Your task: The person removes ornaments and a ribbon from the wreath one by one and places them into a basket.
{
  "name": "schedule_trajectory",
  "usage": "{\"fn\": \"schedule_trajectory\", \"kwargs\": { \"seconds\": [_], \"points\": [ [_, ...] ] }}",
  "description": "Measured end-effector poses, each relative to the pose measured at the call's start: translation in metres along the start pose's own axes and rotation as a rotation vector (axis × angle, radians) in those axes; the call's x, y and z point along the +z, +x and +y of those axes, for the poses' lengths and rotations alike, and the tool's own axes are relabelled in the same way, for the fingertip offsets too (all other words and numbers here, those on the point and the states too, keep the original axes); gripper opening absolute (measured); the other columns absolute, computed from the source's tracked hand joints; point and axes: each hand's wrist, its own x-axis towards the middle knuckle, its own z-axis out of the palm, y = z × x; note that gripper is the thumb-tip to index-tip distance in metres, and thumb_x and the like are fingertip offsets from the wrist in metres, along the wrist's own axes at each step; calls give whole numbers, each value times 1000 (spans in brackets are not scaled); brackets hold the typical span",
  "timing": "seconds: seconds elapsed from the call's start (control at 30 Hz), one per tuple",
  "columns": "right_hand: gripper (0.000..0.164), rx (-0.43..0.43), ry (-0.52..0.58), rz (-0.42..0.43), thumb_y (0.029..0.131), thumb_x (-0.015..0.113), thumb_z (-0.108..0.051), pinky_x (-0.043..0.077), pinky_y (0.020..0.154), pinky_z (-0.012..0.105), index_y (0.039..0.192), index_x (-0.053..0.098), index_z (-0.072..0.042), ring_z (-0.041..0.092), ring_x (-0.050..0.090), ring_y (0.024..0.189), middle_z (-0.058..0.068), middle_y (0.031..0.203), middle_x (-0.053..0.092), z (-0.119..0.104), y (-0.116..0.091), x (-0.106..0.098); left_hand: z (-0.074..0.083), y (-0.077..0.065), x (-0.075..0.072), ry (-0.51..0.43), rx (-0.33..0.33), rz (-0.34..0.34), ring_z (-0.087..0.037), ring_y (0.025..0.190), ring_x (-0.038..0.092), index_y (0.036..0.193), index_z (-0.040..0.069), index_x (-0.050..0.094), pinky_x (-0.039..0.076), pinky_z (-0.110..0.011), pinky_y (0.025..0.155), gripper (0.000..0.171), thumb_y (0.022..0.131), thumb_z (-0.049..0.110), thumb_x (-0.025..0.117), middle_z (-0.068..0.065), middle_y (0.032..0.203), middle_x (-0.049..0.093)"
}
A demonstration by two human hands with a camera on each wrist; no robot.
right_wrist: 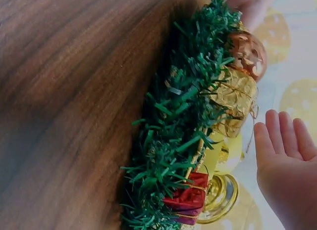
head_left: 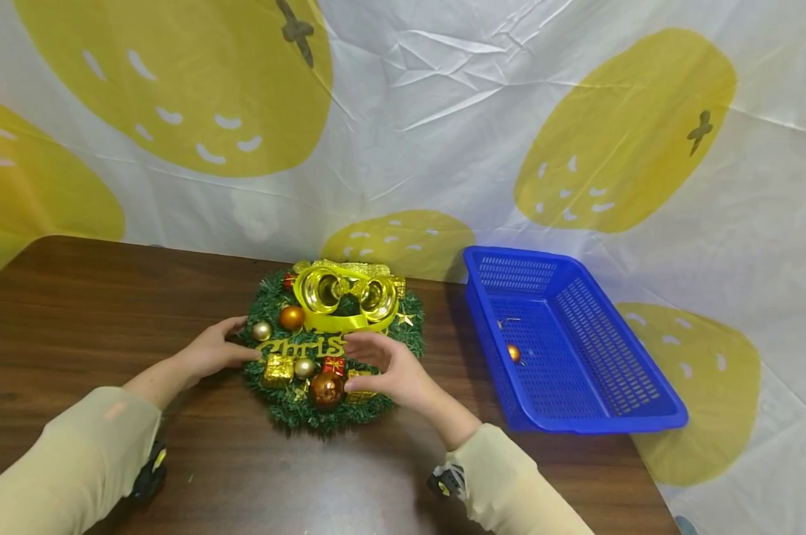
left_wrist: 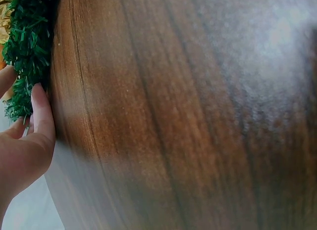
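A green tinsel Christmas wreath (head_left: 316, 420) lies on the table, with gold bells (head_left: 321, 290), a yellow ribbon and gold "Chris" lettering on its face. A large copper bauble (head_left: 327, 391) and a gold gift box (head_left: 278, 369) sit along its near part. At the wreath's left edge my left hand (head_left: 209, 353) grips the tinsel between thumb and fingers; the left wrist view shows this hand (left_wrist: 29, 141) around the green rim. My right hand (head_left: 399, 371) hovers over the wreath's right side. In the right wrist view, its fingers (right_wrist: 282, 136) are extended and hold nothing.
To the right of the wreath stands a blue plastic basket (head_left: 643, 427), with a small orange bauble (head_left: 512, 353) inside. A white curtain printed with yellow fruit (head_left: 429, 111) hangs behind the brown wooden table (head_left: 128, 297).
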Motion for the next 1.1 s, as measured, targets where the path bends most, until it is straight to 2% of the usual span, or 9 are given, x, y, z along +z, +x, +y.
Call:
{"fn": "schedule_trajectory", "kwargs": {
  "seconds": [0.27, 0.5, 0.77, 0.93, 1.1],
  "points": [
    [64, 32, -93, -29, 76, 76, -7, 43, 105, 33, 133, 47, 2, 30, 54, 120, 19, 130, 55, 5, 0, 7, 0, 0, 0, 5, 1, 0, -46, 125, 42, 147, -9, 2, 50, -41, 96, 89, 89, 19, 63, -38, 147, 10],
    [65, 25, -117, -24, 75, 77, -8, 44, 103, 33, 133, 48, 1, 29, 55, 118, 16, 129, 57, 8, 1, 11, -1, 0, 0, -6, -1, -5, -46, 125, 41, 147, -9, 1, 50, -41, 96, 89, 89, 19, 63, -37, 148, 9],
    [65, 20, -210, -16, 72, 80, -11, 44, 103, 30, 130, 52, -2, 25, 55, 119, 12, 129, 58, 14, 4, 19, -1, 1, 0, 4, -5, -7, -46, 125, 41, 147, -9, 1, 50, -42, 96, 90, 89, 20, 63, -38, 148, 9],
    [66, -9, -302, -15, 69, 82, -14, 45, 101, 27, 127, 55, -4, 21, 59, 112, 8, 122, 63, 13, 5, 23, -1, 0, 0, 1, -4, -7, -46, 125, 42, 147, -8, 1, 50, -42, 97, 89, 89, 20, 63, -37, 148, 9],
    [64, -70, -390, -34, 68, 83, -15, 45, 101, 31, 125, 57, -3, 21, 60, 108, 9, 117, 65, 15, 6, 24, 0, -1, 0, 4, -2, -8, -45, 124, 43, 147, -9, 1, 50, -41, 96, 90, 89, 20, 63, -38, 147, 9]
  ]
}}
